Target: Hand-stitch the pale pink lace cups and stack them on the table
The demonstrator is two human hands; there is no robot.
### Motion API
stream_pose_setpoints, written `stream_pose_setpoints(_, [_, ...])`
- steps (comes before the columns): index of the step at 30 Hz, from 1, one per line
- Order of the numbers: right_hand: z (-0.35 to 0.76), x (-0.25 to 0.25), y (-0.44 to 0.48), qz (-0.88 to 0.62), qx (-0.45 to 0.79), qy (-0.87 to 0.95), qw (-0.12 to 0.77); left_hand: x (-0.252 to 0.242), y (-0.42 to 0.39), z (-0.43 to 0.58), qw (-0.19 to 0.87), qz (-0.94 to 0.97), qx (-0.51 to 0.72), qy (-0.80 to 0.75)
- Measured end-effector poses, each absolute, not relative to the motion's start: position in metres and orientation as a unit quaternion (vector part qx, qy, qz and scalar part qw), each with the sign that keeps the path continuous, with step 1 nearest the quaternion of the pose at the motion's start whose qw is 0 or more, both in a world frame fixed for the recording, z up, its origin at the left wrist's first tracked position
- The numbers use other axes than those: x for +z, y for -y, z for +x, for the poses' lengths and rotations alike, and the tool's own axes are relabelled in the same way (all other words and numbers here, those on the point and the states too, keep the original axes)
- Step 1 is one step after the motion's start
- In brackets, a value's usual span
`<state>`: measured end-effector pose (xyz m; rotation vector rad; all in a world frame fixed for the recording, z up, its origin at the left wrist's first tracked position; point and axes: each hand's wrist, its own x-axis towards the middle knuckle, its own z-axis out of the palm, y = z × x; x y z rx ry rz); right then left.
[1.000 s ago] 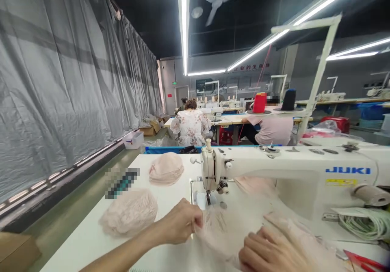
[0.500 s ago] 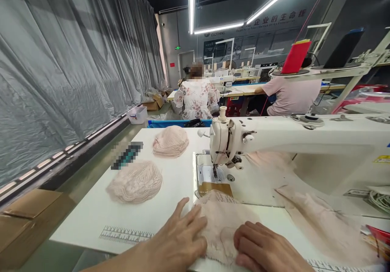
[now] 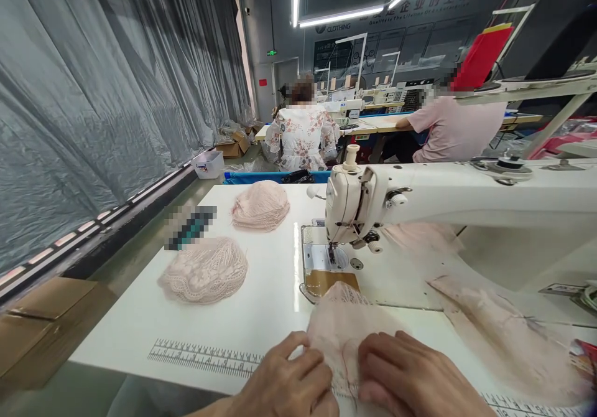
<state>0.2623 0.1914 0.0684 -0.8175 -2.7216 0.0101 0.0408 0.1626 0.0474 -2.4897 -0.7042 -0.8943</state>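
Observation:
A pale pink lace piece (image 3: 338,320) lies at the table's front edge, just before the sewing machine's (image 3: 354,208) needle area. It has a pointed top and a seam line or loose thread down its middle. My left hand (image 3: 291,376) has curled fingers pinching the piece's left side. On the opposite side my right hand (image 3: 413,373) is closed over its edge, fingertips bent under and partly hidden. Beneath the presser foot (image 3: 332,255) the metal plate shows, with a brown patch (image 3: 332,282) in front of it.
Two stacks of lace cups, a nearer one (image 3: 205,272) and a farther one (image 3: 262,206), rest on the left. A printed ruler (image 3: 205,358) runs along the front edge. More pink fabric (image 3: 504,336) lies right. Cardboard boxes (image 3: 46,323) stand on the floor. Two people sit ahead.
My left hand has gone from spread fingers to a curled grip, shifting right and down toward my right hand. The lace piece has moved slightly. The view has tilted a little downward.

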Motion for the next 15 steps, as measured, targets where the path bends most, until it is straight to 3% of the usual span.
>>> stream_pose_setpoints(7, [0.252,0.054,-0.206,-0.328,-0.047,0.921,0.205,0.036,-0.165,0.054,0.189,-0.873,-0.352,0.281])
stream_pose_setpoints(11, [0.258,0.066,-0.204,-0.34,0.163,0.907,0.187,0.028,-0.166,0.05,0.184,-0.878,-0.34,0.283])
stream_pose_setpoints(15, [0.254,0.079,-0.204,-0.295,0.437,0.827,0.193,0.028,-0.169,0.056,0.153,-0.845,-0.413,0.302])
